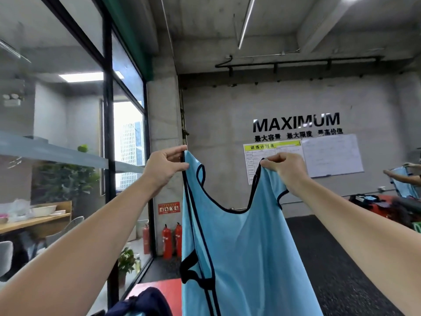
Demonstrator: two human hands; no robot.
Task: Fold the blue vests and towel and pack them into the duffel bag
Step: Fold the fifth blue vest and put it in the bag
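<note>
**Blue vest held up by both shoulder straps**

A dark navy bag (141,303) sits low at the near edge on a red surface (159,290); what is inside it I cannot tell. Above it, the left hand (165,166) pinches one shoulder strap of the blue vest (246,254) and the right hand (284,168) pinches the other, fingers curled round the black trim. The vest hangs open, in the air, between outstretched arms, in front of a concrete wall.

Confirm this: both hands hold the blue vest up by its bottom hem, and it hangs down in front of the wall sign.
Not the hem. In the head view the left hand and right hand pinch the vest by its shoulder straps; the rest stands.
</note>
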